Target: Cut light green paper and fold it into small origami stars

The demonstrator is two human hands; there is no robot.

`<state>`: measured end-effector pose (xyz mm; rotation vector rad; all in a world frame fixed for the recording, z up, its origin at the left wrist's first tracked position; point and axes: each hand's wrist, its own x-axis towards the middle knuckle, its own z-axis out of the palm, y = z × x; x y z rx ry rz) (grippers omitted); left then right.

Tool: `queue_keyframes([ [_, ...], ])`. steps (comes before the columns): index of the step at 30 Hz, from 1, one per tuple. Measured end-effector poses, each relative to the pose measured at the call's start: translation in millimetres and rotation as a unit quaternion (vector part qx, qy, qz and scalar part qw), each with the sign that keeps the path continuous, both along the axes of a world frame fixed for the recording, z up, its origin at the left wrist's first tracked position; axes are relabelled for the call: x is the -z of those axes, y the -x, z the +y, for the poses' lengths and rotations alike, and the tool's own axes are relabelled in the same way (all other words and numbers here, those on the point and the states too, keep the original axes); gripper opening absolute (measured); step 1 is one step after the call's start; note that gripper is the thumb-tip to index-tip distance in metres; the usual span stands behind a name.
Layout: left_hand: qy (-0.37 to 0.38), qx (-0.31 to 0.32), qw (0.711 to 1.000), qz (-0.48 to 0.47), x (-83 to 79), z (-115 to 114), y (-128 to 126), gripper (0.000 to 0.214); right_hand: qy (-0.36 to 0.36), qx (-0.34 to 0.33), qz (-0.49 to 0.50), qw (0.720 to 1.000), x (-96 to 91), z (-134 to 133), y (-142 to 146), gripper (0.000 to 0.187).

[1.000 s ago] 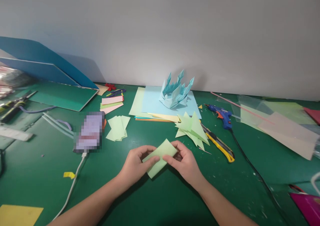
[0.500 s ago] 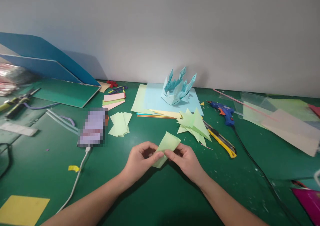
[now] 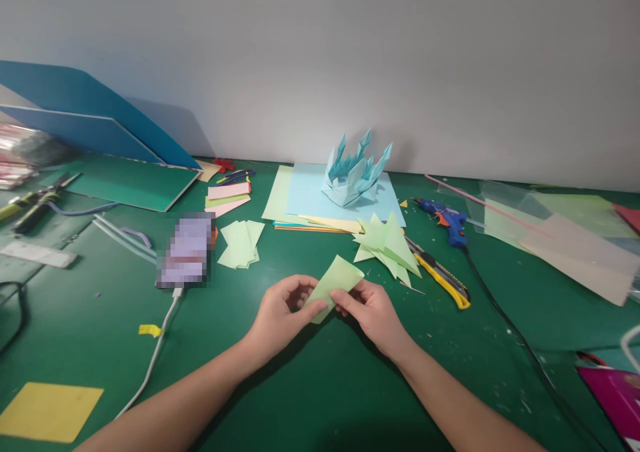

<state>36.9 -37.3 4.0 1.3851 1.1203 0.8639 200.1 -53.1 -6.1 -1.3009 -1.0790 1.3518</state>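
Observation:
A light green rectangular slip of paper (image 3: 336, 280) is held tilted above the table between both hands. My left hand (image 3: 286, 309) pinches its lower left part, thumb on top and fingers curled behind. My right hand (image 3: 371, 311) grips the right side, its thumb pressed flat on the paper's face. Left of the hands lies a small fanned stack of similar green slips (image 3: 241, 244). To the right, folded green paper triangles (image 3: 387, 242) are piled. Behind them a light blue folded-paper crown shape (image 3: 353, 182) stands on blue and green sheets (image 3: 305, 195).
A yellow box cutter (image 3: 443, 280) and a blue glue gun (image 3: 447, 220) with a black cord lie right. At left are a blurred phone (image 3: 186, 251) on a white cable, pliers (image 3: 43, 205) and a yellow sheet (image 3: 53, 412). Loose sheets (image 3: 580, 252) cover the far right.
The green slip has been turned slightly clockwise and raised a little in my hands. Both hands keep hold of it. The view has shifted slightly.

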Motion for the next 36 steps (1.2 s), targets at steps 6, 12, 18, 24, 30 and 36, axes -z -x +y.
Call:
queue_keyframes([
  [6,-0.006,0.008,1.0,0.007,4.9,0,1,0.024,-0.004,0.001,0.0,1.0,-1.2,-1,0,0.038],
  [12,-0.018,0.011,1.0,0.023,6.1,1,2,0.022,-0.006,-0.003,-0.011,1.0,-1.9,-1,0,0.039],
  [18,-0.048,0.022,0.996,0.068,3.6,2,2,0.02,-0.008,-0.004,-0.011,1.0,-1.7,-1,0,0.036],
  [24,-0.09,0.016,0.993,0.07,-4.5,2,1,0.021,-0.049,-0.055,-0.029,0.997,-1.2,-3,3,0.032],
  [30,-0.032,-0.009,0.999,0.039,-5.0,1,-1,0.027,-0.045,-0.074,-0.034,0.996,-2.4,-3,4,0.035],
  [36,0.014,-0.012,1.0,0.015,-3.1,4,-3,0.026,-0.04,-0.007,-0.054,0.998,-2.0,-1,5,0.043],
])
